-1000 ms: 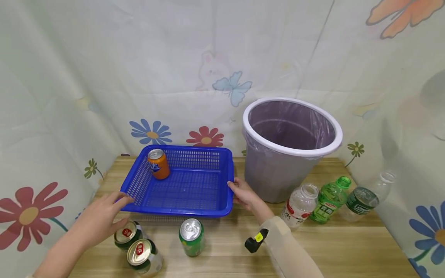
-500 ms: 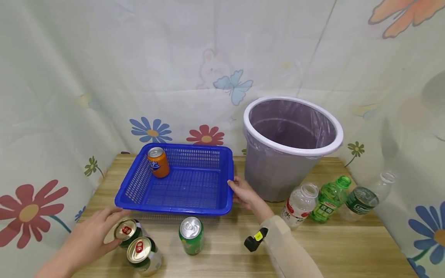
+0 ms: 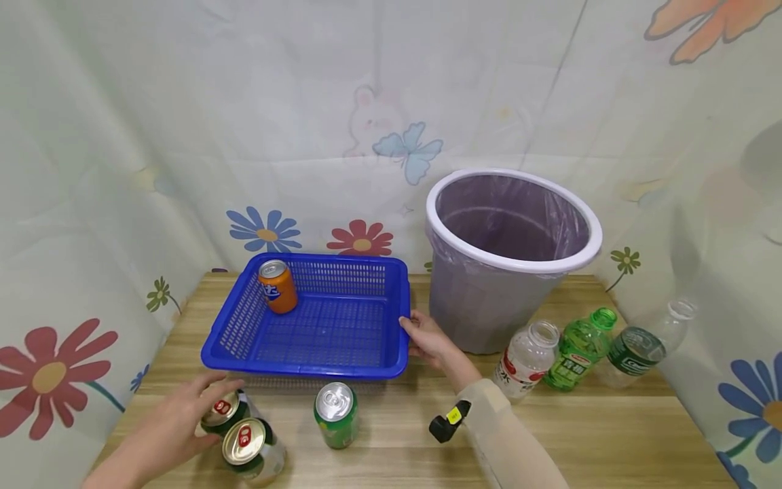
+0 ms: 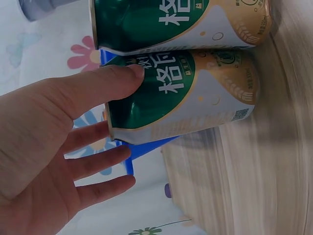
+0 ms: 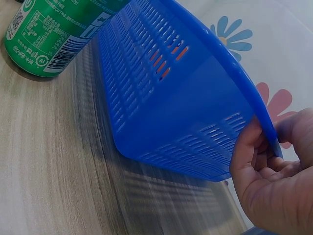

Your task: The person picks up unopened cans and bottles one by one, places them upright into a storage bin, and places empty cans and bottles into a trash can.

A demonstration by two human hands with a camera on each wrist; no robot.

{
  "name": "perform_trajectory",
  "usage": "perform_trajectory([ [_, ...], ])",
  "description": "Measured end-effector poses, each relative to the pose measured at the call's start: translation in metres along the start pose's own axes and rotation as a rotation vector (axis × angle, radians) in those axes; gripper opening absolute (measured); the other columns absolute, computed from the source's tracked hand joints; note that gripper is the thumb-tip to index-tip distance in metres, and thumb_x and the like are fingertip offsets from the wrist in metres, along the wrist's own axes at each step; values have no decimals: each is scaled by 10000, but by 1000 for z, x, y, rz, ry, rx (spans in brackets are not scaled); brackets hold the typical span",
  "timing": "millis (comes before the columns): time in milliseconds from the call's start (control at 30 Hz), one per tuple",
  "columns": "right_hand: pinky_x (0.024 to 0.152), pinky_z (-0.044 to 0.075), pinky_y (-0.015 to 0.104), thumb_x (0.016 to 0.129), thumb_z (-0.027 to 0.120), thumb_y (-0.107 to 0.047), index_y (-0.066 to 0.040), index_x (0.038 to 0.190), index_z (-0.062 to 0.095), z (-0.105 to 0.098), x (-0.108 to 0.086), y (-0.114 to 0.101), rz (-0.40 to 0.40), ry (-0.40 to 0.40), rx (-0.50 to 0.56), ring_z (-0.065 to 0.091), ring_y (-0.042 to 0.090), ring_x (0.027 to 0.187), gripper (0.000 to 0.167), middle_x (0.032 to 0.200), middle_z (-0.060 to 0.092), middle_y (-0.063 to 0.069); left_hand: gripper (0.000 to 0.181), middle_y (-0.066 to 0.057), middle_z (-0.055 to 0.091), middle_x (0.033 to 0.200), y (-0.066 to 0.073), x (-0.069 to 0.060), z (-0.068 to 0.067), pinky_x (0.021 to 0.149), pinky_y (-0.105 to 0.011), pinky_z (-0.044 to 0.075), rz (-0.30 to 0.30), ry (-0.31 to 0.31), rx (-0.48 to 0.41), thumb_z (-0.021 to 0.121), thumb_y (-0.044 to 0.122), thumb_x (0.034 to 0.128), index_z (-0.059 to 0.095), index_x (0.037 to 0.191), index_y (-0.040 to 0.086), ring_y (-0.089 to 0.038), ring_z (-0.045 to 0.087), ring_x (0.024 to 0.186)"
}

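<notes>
My left hand [image 3: 177, 424] is around the top of a green, white and gold drink can [image 3: 215, 415], standing upright. In the left wrist view the thumb lies across this can [image 4: 205, 95], while the other fingers reach past its far side, fairly straight. A matching can [image 3: 253, 448] stands right beside it. My right hand [image 3: 427, 337] grips the right rim of a blue plastic basket [image 3: 330, 371]; in the right wrist view the thumb and curled fingers pinch that rim. Inside the basket, at its back left, stands an orange soda can [image 3: 278, 288].
A green soda can [image 3: 337, 418] stands before the basket. A grey, bag-lined trash bin [image 3: 482, 305] with a white rim stands behind my right forearm. To the right are a clear bottle [image 3: 527, 360], a green bottle [image 3: 577, 350] and a green-labelled clear bottle [image 3: 638, 346].
My left hand has left the basket's left front corner and come down and nearer to the left green can. My right hand keeps its hold on the rim.
</notes>
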State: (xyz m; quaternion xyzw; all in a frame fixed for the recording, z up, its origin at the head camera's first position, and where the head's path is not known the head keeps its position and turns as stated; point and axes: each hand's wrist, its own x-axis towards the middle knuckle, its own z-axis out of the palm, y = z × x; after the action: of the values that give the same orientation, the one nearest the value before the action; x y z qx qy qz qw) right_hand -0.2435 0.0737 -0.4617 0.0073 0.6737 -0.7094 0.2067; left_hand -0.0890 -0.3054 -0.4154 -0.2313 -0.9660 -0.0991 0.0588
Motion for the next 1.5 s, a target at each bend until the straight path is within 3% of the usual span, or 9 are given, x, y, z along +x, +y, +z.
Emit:
perform_trajectory([
  [300,684,549,355,975,401,-140,63,1195,391,0,0,-1,-13,-14,-1,634,142,732,300,830,624,-30,785,-116,508,1241,1,4,10,801,-493,506,1,-32,-8,876,154,529,553,1244,166,-333,536,1071],
  [500,665,543,334,977,397,-143,66,1196,391,0,1,-2,-21,-8,-2,621,118,715,303,852,619,-17,792,-128,480,1275,3,11,9,827,-529,485,-30,-118,-38,866,98,543,539,1261,171,-358,500,1115],
  [767,666,547,333,975,399,-133,60,1194,402,0,0,0,-9,-1,12,629,153,758,292,853,623,-15,738,-131,492,1238,4,14,11,822,-544,480,-46,-166,-59,853,78,568,558,1239,161,-363,513,1088],
  [1067,741,547,405,974,402,-142,48,1220,414,0,-1,-3,-22,11,7,638,196,814,311,1007,632,118,695,-108,523,1152,2,19,11,806,-527,489,-8,-161,-81,863,74,539,589,1174,138,-314,547,1010],
  [1200,742,547,411,970,402,-137,59,1210,409,0,0,-2,-21,10,9,639,195,803,310,935,635,63,683,-88,529,1119,2,19,12,784,-506,501,8,-143,-73,863,59,529,595,1150,157,-290,556,974],
  [1300,693,550,368,970,403,-136,62,1190,405,0,0,0,-9,8,11,637,183,780,296,884,629,21,663,-80,528,1108,2,18,12,778,-504,502,-3,-163,-77,859,60,535,596,1135,167,-279,552,961],
  [1400,645,541,324,972,404,-138,58,1169,403,0,0,1,2,6,10,631,161,750,278,879,628,20,645,-85,526,1104,1,17,13,770,-510,501,-3,-178,-80,860,65,536,597,1118,163,-278,549,954],
  [1500,675,546,360,974,398,-135,70,1182,385,0,0,0,-19,-3,12,621,136,728,293,909,619,45,650,-72,521,1101,0,17,14,771,-497,503,4,-158,-77,860,58,530,595,1113,168,-268,544,958],
])
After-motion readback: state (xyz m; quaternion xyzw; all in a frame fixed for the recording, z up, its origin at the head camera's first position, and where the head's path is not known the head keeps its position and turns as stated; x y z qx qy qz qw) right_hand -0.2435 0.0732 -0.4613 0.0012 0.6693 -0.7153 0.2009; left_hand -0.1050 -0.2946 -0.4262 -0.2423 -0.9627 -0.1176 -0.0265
